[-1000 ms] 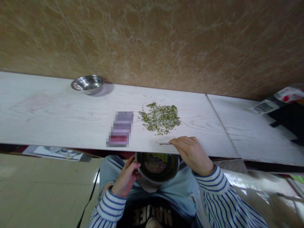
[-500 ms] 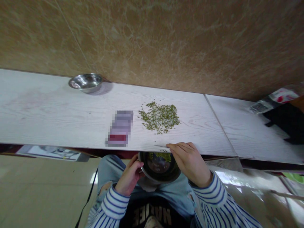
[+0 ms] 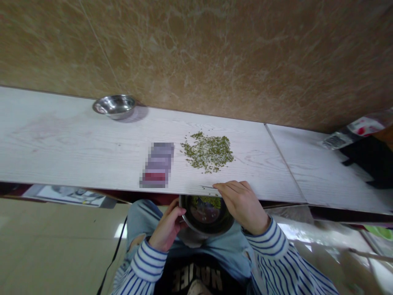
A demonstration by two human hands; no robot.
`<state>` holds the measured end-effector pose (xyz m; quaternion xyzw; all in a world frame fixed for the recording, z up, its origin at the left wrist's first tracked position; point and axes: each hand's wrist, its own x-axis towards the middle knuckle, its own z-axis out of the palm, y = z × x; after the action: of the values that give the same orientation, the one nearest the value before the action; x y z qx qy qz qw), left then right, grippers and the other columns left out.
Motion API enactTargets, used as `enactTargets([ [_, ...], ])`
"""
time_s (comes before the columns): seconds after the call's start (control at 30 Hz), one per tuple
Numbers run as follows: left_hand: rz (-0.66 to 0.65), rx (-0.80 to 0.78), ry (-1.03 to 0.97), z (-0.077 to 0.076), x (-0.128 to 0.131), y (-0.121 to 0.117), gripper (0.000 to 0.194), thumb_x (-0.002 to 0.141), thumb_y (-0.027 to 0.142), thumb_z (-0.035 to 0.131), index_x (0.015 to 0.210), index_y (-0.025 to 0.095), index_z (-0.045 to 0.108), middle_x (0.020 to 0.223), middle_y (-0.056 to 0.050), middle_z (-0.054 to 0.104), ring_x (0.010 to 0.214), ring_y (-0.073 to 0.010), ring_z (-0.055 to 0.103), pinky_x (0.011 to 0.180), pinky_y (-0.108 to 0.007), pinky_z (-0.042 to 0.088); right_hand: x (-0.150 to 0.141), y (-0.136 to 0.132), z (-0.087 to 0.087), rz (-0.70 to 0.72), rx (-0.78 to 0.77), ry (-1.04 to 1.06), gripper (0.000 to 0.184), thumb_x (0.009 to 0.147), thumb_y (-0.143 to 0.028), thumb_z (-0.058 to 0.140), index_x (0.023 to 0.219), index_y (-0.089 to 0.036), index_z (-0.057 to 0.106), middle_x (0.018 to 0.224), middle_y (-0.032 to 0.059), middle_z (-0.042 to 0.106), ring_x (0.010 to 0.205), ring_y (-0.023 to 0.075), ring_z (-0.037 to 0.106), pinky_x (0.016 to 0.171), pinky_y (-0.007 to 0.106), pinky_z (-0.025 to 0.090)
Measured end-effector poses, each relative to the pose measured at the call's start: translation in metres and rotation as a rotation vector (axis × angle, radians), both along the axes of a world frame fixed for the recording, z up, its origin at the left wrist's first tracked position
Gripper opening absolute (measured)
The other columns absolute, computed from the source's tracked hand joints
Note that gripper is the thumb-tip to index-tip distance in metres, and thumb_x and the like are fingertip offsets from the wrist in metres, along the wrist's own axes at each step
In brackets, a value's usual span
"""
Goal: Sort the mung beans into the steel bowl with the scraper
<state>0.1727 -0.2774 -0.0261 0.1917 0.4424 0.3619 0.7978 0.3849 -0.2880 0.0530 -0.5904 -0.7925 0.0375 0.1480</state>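
Note:
My left hand (image 3: 168,227) is closed on the rim of a steel bowl (image 3: 208,227), which it holds tilted below the table's front edge. Small green beans (image 3: 207,201) lie in the far side of that bowl. My right hand (image 3: 241,203) rests at the table edge over the bowl's right side, its fingers pinched on a thin pointed tool (image 3: 208,187). The tool is too slim to tell its exact kind. A few loose beans lie beside its tip. Farther back on the table, a wide patch of green beans (image 3: 210,151) is spread out.
On the white table (image 3: 61,135), a second steel bowl (image 3: 114,107) stands against the marbled wall (image 3: 184,53). A blurred-out flat object (image 3: 158,164) lies left of the spread beans. At the right are a black item (image 3: 368,159) and a plastic packet (image 3: 337,139).
My right hand and the thin tool have shifted slightly away from the table edge. A few beans near the edge have changed position. The left hand still grips the bowl.

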Motion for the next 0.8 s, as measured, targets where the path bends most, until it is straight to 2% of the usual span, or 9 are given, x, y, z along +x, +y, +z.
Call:
enactTargets([
  [0.4,-0.012,-0.021,0.010,0.003,0.009,-0.001,0.024,0.067,0.015,0.056,0.090,0.020,0.059,0.075,0.003,0.063,0.066,-0.0128,0.056,0.057,-0.027,0.046,0.003,-0.022,0.004,0.075,-0.080,0.077,0.027,0.091,-0.018,0.041,0.112,-0.023,0.057,0.102,0.0046,0.067,0.093,0.0152,0.058,0.078,0.031,0.035],
  [0.47,-0.017,-0.020,0.007,0.000,0.009,-0.003,0.025,0.066,0.015,0.057,0.090,0.020,0.060,0.073,0.003,0.062,0.064,-0.0129,0.056,0.056,-0.026,0.045,0.005,-0.026,0.003,0.047,-0.069,0.084,0.027,0.091,-0.018,0.041,0.112,-0.023,0.057,0.099,0.0045,0.067,0.091,0.0147,0.059,0.078,0.031,0.037],
  [0.63,0.019,-0.005,0.009,-0.008,0.002,-0.007,0.025,0.067,0.020,0.058,0.091,0.021,0.060,0.075,0.002,0.064,0.065,-0.0127,0.057,0.058,-0.026,0.046,0.016,-0.027,-0.001,-0.124,0.043,0.072,0.026,0.092,-0.022,0.040,0.110,-0.019,0.058,0.094,0.0065,0.068,0.086,0.0148,0.060,0.076,0.030,0.040],
  [0.8,0.010,0.014,0.020,-0.009,-0.006,-0.010,0.026,0.068,0.017,0.057,0.094,0.021,0.059,0.077,0.002,0.064,0.066,-0.0127,0.058,0.056,-0.026,0.046,0.016,-0.015,-0.002,-0.145,0.063,-0.030,0.025,0.091,-0.020,0.042,0.110,-0.021,0.059,0.094,0.0046,0.068,0.086,0.0137,0.060,0.076,0.028,0.039],
])
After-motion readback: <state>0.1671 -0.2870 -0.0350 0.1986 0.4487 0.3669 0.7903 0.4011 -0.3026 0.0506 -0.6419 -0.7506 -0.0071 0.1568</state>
